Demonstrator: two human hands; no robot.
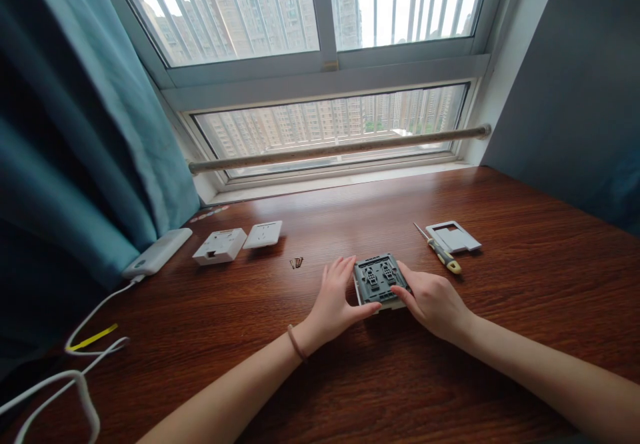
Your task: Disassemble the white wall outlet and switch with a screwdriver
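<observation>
Between my two hands lies a wall switch (381,279), its dark grey inner face with two small mechanisms turned up and a white edge showing beneath. My left hand (336,301) grips its left side, thumb along the near edge. From the right, my right hand (434,303) holds the other side, with the thumb on the near right corner. Several small screws (297,263) lie to the left of my left hand. Beyond my right hand a screwdriver (440,252) with a grey and yellow handle rests beside white cover pieces (455,236).
A white box (220,247) and a white socket panel (263,234) sit at the back left of the wooden table (210,344). Farther left are a power strip (159,253), its white cable (83,374) and a blue curtain (120,131). A rail (340,149) crosses the window.
</observation>
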